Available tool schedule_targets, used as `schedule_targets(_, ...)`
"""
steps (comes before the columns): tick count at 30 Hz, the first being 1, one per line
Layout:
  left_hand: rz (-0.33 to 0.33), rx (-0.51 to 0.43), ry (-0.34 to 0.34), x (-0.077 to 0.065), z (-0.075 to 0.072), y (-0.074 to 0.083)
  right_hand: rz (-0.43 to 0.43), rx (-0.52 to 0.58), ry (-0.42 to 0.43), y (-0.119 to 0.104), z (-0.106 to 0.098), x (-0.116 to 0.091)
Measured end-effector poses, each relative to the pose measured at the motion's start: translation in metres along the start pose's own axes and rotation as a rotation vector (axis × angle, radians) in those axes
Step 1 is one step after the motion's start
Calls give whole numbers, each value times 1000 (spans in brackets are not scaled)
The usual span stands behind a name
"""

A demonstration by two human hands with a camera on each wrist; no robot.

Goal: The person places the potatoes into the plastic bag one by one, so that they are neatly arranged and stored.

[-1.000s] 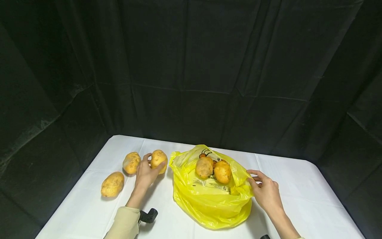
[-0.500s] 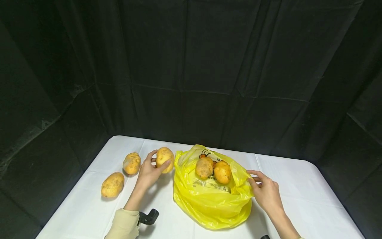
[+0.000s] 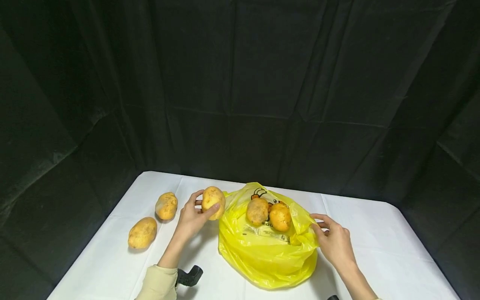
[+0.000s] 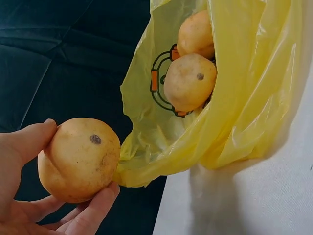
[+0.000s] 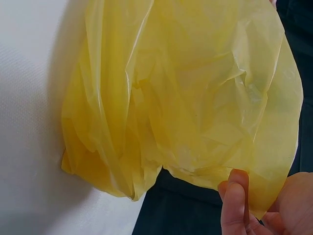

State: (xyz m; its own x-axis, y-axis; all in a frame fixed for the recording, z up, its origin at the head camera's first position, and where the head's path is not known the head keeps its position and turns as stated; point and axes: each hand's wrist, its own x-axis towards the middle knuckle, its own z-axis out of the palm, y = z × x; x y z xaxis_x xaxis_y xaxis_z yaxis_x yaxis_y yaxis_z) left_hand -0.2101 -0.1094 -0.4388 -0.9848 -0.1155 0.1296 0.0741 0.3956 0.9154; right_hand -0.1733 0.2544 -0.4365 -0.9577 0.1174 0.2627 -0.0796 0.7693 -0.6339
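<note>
My left hand (image 3: 192,219) grips a potato (image 3: 213,202) between thumb and fingers, raised at the left rim of a yellow plastic bag (image 3: 262,262). In the left wrist view this potato (image 4: 78,159) shows a dark spot, and the bag's mouth gapes beside it. Two more potatoes, a brownish one (image 3: 257,211) and a yellower one (image 3: 280,217), lie inside the bag. My right hand (image 3: 335,239) pinches the bag's right edge; the right wrist view shows the thin film (image 5: 195,98) between thumb and fingers.
On the white tablecloth (image 3: 375,250) at the left lie two other potatoes, one farther back (image 3: 166,206) and one nearer (image 3: 142,233). Black cloth (image 3: 240,91) hangs behind and at the sides of the table.
My left hand has carried its potato rightward, away from the two on the tablecloth and up to the bag's left rim. The right hand has kept its place on the bag.
</note>
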Motion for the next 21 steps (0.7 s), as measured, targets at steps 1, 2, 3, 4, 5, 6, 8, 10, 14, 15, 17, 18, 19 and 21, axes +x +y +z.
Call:
schedule_targets(1, -2, -7, -7, -1, 1, 0, 2, 3, -4, 0, 0, 0)
schedule_targets(2, 1, -17, -14, -1, 2, 0, 3, 6, -6, 0, 0, -1)
schedule_targets(3, 6, -22, -24, -2, 2, 0, 5, 5, -7, -1, 0, -1)
schedule_targets(4, 9, -30, -34, -2, 3, 0, 7, 6, -8, -1, 0, -1)
schedule_targets(5, 6, -43, -46, -3, 4, 0, 7, 7, -7, -1, -1, -1)
schedule_targets(6, 10, -53, -60, -3, 5, 1, 9, 7, -7, -1, -1, -1)
schedule_targets(8, 17, -74, -94, -4, 7, 1, 11, 5, -6, -1, -1, -1)
schedule_targets(10, 21, -92, -128, -6, 10, 1, 16, 7, -8, -1, -2, -1)
schedule_targets(14, 34, -101, -184, -8, 18, 1, 19, 7, -9, -2, -2, -1)
schedule_targets(15, 35, -104, -194, -8, 20, 1, 19, 6, -9, -2, -2, -1)
schedule_targets(17, 36, -107, -215, -9, 25, 1, 18, 3, -8, -2, -3, -1)
schedule_targets(18, 36, -108, -224, -10, 27, 1, 18, 1, -7, -2, -3, -1)
schedule_targets(19, 37, -105, -232, -10, 30, 1, 18, -1, -6, -2, -3, -1)
schedule_targets(21, 38, -100, -252, -11, 35, 1, 17, -4, -6, -2, -3, -1)
